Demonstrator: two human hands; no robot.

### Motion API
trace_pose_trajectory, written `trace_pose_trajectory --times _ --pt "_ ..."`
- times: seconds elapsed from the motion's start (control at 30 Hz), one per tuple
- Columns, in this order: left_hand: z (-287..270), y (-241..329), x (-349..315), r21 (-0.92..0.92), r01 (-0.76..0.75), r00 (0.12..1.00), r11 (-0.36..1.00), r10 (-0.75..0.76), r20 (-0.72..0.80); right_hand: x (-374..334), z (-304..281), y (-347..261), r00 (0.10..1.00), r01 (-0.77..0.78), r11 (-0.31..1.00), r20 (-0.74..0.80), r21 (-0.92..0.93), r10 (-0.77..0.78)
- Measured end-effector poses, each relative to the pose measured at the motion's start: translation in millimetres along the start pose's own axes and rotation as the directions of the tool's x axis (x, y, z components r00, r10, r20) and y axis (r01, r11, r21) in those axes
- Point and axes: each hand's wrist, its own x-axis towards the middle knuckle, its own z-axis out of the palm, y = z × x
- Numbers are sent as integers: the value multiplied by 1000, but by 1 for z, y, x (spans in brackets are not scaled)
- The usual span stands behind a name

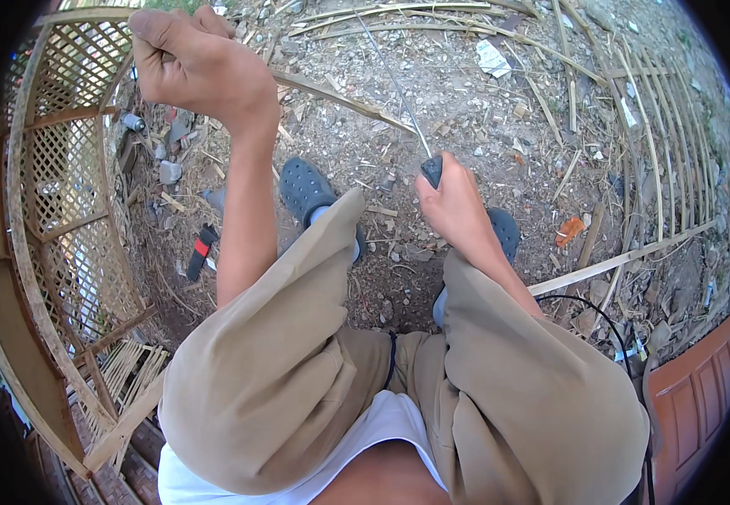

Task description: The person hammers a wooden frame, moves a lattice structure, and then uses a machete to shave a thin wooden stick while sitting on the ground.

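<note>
My left hand (201, 63) is raised at the upper left, its fingers curled into a fist. A split bamboo strip (344, 101) runs from behind that wrist, in line with the fist, which appears to grip it; the gripped part is hidden. My right hand (453, 198), right of centre, is wrapped round the dark handle of a tool with a long, thin metal blade (394, 84). The blade points up and to the left, and the strip's right end meets or overlaps it near the handle; I cannot tell whether they touch.
A curved lattice panel (70, 168) stands at the left. Loose bamboo strips (432, 10) lie across the far ground, beside a slatted bamboo frame (668, 143). A black and red object (201, 251) lies near my left forearm. At the lower right is a brown panelled surface (702, 396).
</note>
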Motion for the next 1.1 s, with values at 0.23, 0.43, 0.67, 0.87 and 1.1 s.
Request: trace_pose_trajectory --times 0.23,0.43,0.67,0.87,1.1 --pt "1 6 3 1 -84 996 996 84 33 -6 7 -35 983 -30 999 184 30 24" --pt "-2 -3 -1 -22 -24 1000 999 24 8 -13 -14 -14 1000 -19 993 -15 113 21" --pt "8 3 -6 -30 -42 990 999 45 134 -2 14 -7 979 -23 994 204 103 1" --pt "-1 6 1 -26 -37 996 999 39 74 -20 -16 -68 988 96 974 101 203 -118" --pt "-7 1 1 -15 -40 999 999 40 15 5 7 -15 990 -70 994 115 -86 79"
